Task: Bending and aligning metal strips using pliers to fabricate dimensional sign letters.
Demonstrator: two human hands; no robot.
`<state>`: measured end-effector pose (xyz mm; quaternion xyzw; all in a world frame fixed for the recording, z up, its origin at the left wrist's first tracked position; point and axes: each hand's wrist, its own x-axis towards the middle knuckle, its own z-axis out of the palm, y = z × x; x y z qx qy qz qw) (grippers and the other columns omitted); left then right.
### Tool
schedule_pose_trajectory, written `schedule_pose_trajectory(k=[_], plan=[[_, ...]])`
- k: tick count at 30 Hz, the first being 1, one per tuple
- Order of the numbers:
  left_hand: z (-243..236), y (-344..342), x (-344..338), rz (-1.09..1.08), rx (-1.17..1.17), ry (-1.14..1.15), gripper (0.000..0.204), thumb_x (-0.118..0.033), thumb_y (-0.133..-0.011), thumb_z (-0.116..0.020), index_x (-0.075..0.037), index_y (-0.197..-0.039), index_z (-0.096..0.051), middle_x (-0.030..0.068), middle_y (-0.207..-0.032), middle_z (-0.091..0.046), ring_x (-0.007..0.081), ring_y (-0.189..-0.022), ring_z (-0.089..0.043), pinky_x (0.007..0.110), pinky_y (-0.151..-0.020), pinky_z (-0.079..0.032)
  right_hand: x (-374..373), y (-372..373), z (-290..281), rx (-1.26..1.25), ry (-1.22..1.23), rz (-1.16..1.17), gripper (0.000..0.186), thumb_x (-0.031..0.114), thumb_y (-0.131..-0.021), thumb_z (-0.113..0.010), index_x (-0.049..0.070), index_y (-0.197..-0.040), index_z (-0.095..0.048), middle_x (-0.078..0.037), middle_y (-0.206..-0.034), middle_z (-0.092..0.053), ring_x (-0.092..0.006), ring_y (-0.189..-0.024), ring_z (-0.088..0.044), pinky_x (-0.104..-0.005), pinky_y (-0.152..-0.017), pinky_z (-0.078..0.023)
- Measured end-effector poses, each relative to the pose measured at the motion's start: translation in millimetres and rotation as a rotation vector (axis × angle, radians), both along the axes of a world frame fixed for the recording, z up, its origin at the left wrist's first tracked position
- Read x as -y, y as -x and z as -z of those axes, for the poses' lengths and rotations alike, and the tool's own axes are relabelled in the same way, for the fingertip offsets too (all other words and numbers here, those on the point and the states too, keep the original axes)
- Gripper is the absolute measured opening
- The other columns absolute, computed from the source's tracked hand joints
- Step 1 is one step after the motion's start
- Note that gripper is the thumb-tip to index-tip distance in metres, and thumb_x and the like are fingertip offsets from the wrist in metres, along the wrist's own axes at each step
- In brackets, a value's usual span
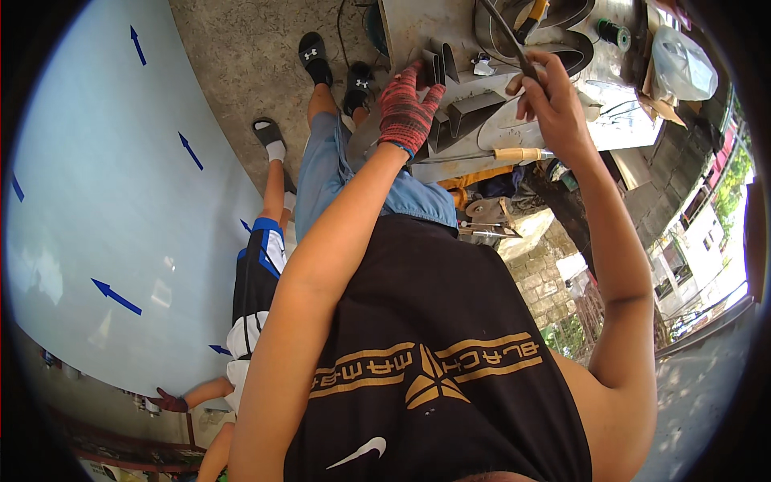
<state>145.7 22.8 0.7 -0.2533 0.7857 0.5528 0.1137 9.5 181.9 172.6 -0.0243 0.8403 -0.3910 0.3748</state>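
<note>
My left hand [408,108], in a red and dark knit glove, grips a bent sheet-metal piece [434,64] standing on the metal worktop [450,20]. My bare right hand [548,104], raised over the worktop's right part, is closed round a long dark bar-like tool [510,32]; its far end is cut off by the frame. Between my hands lie more folded metal strips [466,116] and a small crumpled scrap [483,66]. A wooden-handled tool [516,153] lies along the near edge. A yellow-handled tool [534,18] rests among looped metal strips behind my right hand.
A large pale blue sheet [104,185] with arrow marks fills the left. Beside it a co-worker [257,273] reaches out a gloved hand [170,402]. A green spool [613,34] and clear plastic bag [681,63] sit at the worktop's right. Assorted tools [494,213] lie below it.
</note>
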Motion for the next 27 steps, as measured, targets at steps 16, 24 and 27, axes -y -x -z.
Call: schedule_pose_trajectory(k=[16, 24, 27], plan=[[4, -1, -1, -0.017, -0.023, -0.019, 0.057, -0.031, -0.089, -0.077, -0.004, -0.136, -0.060, 0.0184, -0.119, -0.070, 0.0334, -0.110, -0.066, 0.044, -0.100, -0.050, 24, 19, -13, -0.250, -0.311, -0.629, 0.039, 0.014, -0.103, -0.054, 0.012, -0.141, -0.053, -0.025, -0.097, -0.069, -0.0455, -0.095, -0.065, -0.0527, -0.079, -0.049], [3, -1, -2, 0.001, 0.017, -0.014, 0.059, -0.035, -0.089, -0.077, -0.004, -0.136, -0.059, 0.0188, -0.122, -0.069, 0.0345, -0.114, -0.065, 0.045, -0.102, -0.049, 20, 13, 7, -0.237, -0.375, -0.650, 0.042, 0.016, -0.104, -0.052, 0.014, -0.147, -0.054, -0.015, -0.065, -0.054, -0.0319, -0.059, -0.055, -0.0422, -0.064, -0.047], [8, -3, -6, 0.001, 0.018, 0.025, 0.059, -0.037, -0.089, -0.076, -0.006, -0.136, -0.059, 0.0166, -0.122, -0.070, 0.0340, -0.118, -0.063, 0.046, -0.106, -0.046, 23, 21, 1, -0.178, -0.395, -0.614, 0.043, 0.017, -0.105, -0.052, 0.017, -0.148, -0.054, -0.014, -0.065, -0.052, -0.0274, -0.057, -0.051, -0.0404, -0.063, -0.046]])
